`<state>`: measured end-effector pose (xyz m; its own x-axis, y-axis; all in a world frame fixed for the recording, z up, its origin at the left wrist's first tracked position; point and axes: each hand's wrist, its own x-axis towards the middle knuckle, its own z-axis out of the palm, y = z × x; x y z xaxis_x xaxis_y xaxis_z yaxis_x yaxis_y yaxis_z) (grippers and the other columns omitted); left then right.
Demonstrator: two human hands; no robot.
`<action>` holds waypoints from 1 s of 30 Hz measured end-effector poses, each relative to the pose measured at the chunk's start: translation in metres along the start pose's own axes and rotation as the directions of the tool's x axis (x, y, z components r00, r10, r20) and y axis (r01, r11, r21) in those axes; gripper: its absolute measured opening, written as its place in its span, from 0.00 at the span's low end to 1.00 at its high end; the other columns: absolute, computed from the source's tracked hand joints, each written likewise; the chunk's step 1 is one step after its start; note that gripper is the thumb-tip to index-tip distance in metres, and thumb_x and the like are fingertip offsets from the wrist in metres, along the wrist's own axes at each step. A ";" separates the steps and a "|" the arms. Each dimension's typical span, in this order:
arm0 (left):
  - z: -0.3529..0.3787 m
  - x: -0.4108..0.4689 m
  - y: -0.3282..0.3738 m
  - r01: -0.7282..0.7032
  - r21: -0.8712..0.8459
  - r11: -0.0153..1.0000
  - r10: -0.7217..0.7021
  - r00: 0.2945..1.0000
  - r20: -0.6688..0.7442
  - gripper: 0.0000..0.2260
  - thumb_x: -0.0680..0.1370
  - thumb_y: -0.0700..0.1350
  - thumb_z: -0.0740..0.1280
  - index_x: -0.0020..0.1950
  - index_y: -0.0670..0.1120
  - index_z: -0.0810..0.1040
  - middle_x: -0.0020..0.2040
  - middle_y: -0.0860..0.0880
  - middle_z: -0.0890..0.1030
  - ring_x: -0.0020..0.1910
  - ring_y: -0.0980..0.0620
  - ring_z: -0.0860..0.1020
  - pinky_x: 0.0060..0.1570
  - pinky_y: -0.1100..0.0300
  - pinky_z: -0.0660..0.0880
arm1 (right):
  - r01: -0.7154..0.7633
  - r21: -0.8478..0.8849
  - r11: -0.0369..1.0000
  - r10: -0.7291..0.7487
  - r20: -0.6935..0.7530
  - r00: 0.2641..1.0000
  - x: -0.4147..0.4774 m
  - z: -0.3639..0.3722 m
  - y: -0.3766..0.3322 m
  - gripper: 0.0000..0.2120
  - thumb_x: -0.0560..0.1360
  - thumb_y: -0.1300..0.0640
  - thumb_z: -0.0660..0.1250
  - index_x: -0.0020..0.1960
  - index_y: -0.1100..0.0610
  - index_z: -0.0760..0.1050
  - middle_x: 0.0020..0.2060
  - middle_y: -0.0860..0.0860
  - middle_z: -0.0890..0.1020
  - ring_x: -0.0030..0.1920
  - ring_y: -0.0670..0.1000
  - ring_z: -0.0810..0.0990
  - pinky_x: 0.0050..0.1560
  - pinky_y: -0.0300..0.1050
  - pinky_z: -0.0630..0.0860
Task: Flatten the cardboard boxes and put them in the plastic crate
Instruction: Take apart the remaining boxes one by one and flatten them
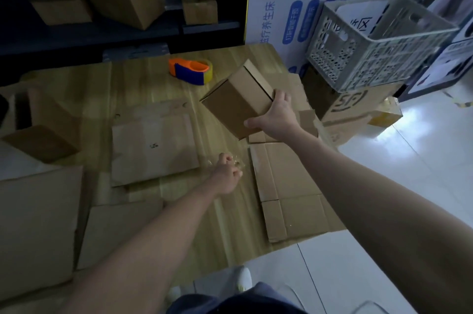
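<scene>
My R hand (275, 119) grips box (238, 103), tilted, not yet flat. L hand (226, 175) pinches tape scrap (236, 161) (clear, faint). Risk: w/ L busy, one-hand hold slips, box drops.

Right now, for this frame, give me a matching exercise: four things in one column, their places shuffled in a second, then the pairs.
1 small brown cardboard box
2 orange and blue tape dispenser
3 grey perforated plastic crate
4 flattened brown cardboard sheet

a on a printed carton
b far side of the wooden table
c flat at the table's right edge
d gripped by the right hand

Pairs: 1-d, 2-b, 3-a, 4-c.
</scene>
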<state>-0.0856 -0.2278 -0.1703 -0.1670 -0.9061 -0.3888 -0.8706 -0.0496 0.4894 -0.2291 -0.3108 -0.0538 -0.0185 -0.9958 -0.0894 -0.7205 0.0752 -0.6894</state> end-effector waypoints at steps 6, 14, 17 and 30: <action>-0.016 -0.007 -0.006 0.066 -0.073 0.995 -0.067 0.998 -0.001 0.09 0.76 0.41 0.67 0.56 0.42 0.82 0.63 0.45 0.78 0.61 0.49 0.75 0.62 0.59 0.69 | 0.023 0.007 1.000 -0.023 0.067 0.997 -0.004 0.006 -0.012 0.52 0.58 0.48 0.81 0.73 0.58 0.55 0.63 0.52 0.63 0.60 0.52 0.67 0.50 0.44 0.68; -0.031 -0.008 -0.007 0.216 -0.087 0.973 -0.216 0.976 0.010 0.15 0.73 0.43 0.71 0.55 0.36 0.79 0.55 0.42 0.81 0.55 0.46 0.79 0.52 0.58 0.73 | 0.015 -0.034 0.999 -0.012 0.088 0.996 -0.022 0.017 -0.023 0.50 0.59 0.48 0.81 0.71 0.59 0.56 0.61 0.52 0.64 0.54 0.48 0.64 0.50 0.44 0.70; -0.029 -0.011 -0.016 0.258 -0.126 0.958 -0.258 0.966 0.018 0.17 0.70 0.42 0.74 0.55 0.36 0.77 0.55 0.41 0.81 0.55 0.44 0.79 0.51 0.57 0.74 | 0.002 -0.040 0.999 0.002 0.090 0.996 -0.029 0.021 -0.028 0.50 0.59 0.48 0.81 0.71 0.59 0.57 0.62 0.52 0.64 0.55 0.49 0.66 0.53 0.47 0.74; -0.042 -0.026 -0.045 0.290 -0.645 0.707 -0.330 0.942 0.062 0.43 0.67 0.37 0.76 0.74 0.42 0.53 0.62 0.43 0.73 0.45 0.45 0.79 0.37 0.59 0.80 | -0.136 -0.213 0.968 0.160 0.100 0.982 -0.054 0.065 -0.016 0.46 0.59 0.51 0.81 0.68 0.60 0.59 0.64 0.56 0.62 0.59 0.60 0.73 0.56 0.54 0.76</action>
<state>-0.0222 -0.2194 -0.1494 0.1010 -0.8110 -0.5763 -0.3651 -0.5691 0.7368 -0.1719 -0.2546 -0.0846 -0.0640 -0.9609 -0.2694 -0.8425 0.1968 -0.5015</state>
